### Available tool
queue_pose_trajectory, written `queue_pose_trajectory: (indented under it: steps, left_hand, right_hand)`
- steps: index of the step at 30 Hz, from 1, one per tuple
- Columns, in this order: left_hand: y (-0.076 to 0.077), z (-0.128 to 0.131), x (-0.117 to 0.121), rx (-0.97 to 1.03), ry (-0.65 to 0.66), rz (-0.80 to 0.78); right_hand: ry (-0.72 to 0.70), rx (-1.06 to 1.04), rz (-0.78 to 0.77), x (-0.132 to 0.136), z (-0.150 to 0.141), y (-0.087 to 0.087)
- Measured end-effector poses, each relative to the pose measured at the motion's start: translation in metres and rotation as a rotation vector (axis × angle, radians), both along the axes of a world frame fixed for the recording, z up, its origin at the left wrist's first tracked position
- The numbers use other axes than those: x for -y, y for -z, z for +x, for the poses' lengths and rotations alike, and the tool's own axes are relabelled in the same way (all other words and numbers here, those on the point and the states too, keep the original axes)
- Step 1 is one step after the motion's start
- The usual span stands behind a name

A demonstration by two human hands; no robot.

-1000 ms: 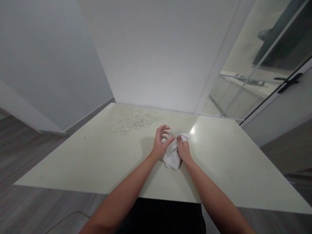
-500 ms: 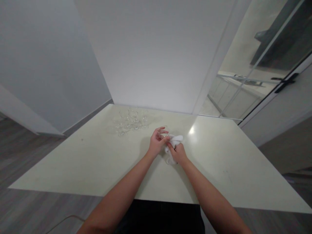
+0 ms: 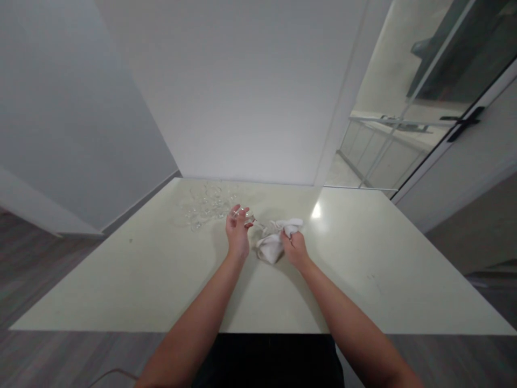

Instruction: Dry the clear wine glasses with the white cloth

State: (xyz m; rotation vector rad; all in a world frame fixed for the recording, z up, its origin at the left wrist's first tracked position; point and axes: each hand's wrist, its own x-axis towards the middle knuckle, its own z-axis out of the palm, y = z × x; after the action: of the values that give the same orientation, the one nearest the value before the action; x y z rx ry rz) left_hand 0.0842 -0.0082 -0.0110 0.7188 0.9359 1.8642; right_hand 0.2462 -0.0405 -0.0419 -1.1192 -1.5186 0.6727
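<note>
Item, nearest, at 6 o'clock: dark clothing (image 3: pixel 274 361), one piece visible. Item, toward 12 o'clock over the pale surface (image 3: pixel 141 280): right hand (image 3: pixel 296 247), grip closed on a bunched white cloth (image 3: pixel 271 249), whose folds spread toward 9 o'clock. Item, just left of these: left hand (image 3: pixel 237 234), raised, grip curled around a clear glass (image 3: pixel 242 213), its slender part apparently angled toward the cloth; whether they touched, cannot tell. Handling, as judged: light, even finger pressure suited the glass, with the cloth gathered close, the slender part spared any sideways strain, and the left knuckles kept off the glassware beyond. Item, at 11 o'clock, farther back: a cluster of clear glassware (image 3: pixel 210 203), close-set. Item, at 12 o'clock behind: white panel (image 3: pixel 242 97). Item, about 2 o'clock: black door handle (image 3: pixel 464 123). Count: hands, two; cloth, one; held glass, one; clustered pieces, several, overlapping, exact number not legible; panel, one; handle, one.
</note>
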Motion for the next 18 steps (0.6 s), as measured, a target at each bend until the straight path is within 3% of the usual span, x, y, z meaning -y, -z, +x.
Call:
queue_pose_trajectory:
  steps: [4,8,14,18]
  left_hand:
    - [-0.008,-0.003,0.002,-0.042,0.032,0.099]
    - [-0.013,0.012,0.000,-0.215,0.134,0.151]
    - [-0.038,0.062,-0.020,-0.453,0.449,0.251]
    - [-0.044,0.100,-0.040,-0.639,0.590,0.191]
  right_hand:
    - [-0.010,0.235,-0.026,-0.006,-0.002,0.012]
    - [-0.085,0.450,-0.012,-0.007,-0.011,0.015]
    - [-0.119,0.534,-0.012,-0.006,-0.014,0.012]
    - [-0.144,0.481,-0.012,-0.005,-0.011,0.013]
